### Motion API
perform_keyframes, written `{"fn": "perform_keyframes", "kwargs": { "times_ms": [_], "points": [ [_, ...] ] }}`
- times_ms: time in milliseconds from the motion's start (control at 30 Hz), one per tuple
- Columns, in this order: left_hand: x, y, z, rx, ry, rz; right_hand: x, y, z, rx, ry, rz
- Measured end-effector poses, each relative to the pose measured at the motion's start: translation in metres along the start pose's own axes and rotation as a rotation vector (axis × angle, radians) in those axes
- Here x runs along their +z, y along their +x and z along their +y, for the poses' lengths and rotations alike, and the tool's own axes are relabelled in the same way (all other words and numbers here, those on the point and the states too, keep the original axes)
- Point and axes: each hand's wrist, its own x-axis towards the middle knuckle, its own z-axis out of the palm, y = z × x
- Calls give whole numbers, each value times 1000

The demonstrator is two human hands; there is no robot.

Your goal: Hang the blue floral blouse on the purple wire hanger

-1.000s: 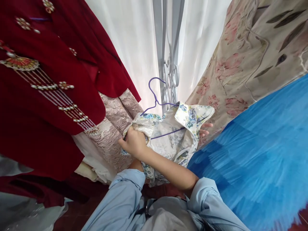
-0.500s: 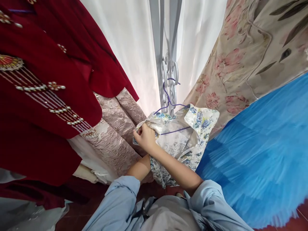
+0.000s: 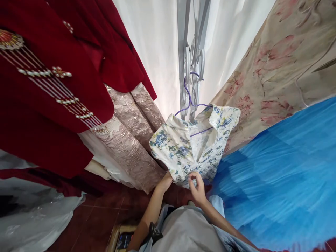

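Landmark: floral dress (image 3: 183, 148), white with blue flowers, on a purple hanger (image 3: 191, 105) hooked into the grey metal grille (image 3: 193, 59). No containers in view that we can make out.

Largest first. Red embroidered garment (image 3: 52, 87) fills the space left of the dress, beaded trim across it. Blue tulle skirt (image 3: 275, 175) crowds the dress from the right, touching its hem side. Beige floral fabric (image 3: 275, 70) hangs above-right of the dress. White curtain (image 3: 152, 52) behind it. Pink brocade garment (image 3: 131, 140) just left, pressing against the dress's shoulder. Red tile floor (image 3: 99, 220) below.

Our left hand (image 3: 166, 182) pinches the dress's bottom edge from the left. Our right hand (image 3: 197, 187) has fingers closed on the same hem, just beside it.
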Motion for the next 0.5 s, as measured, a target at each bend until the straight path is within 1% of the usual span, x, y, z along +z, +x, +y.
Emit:
{"fn": "perform_keyframes", "kwargs": {
  "times_ms": [67,100,167,200,233,267,367,400,500],
  "points": [
    [5,-4,-19,42,-159,20,-12,3,19,162,-41,72],
    [8,-7,-26,32,-247,-4,-17,11,26,228,-52,107],
    [13,-11,-35,21,-332,-66,-22,32,38,303,-61,125],
    [15,-12,-38,30,-311,-73,-23,44,42,315,-70,107],
    [17,-13,-39,52,-260,-43,-23,55,44,317,-83,83],
    [18,-13,-40,83,-197,23,-23,66,46,312,-100,54],
    [19,-11,-35,171,-92,271,-16,85,47,277,-136,-37],
    [17,-11,-32,191,-91,315,-12,88,46,264,-138,-68],
    [10,-16,-20,215,-73,365,2,89,42,237,-138,-148]
  ]
}}
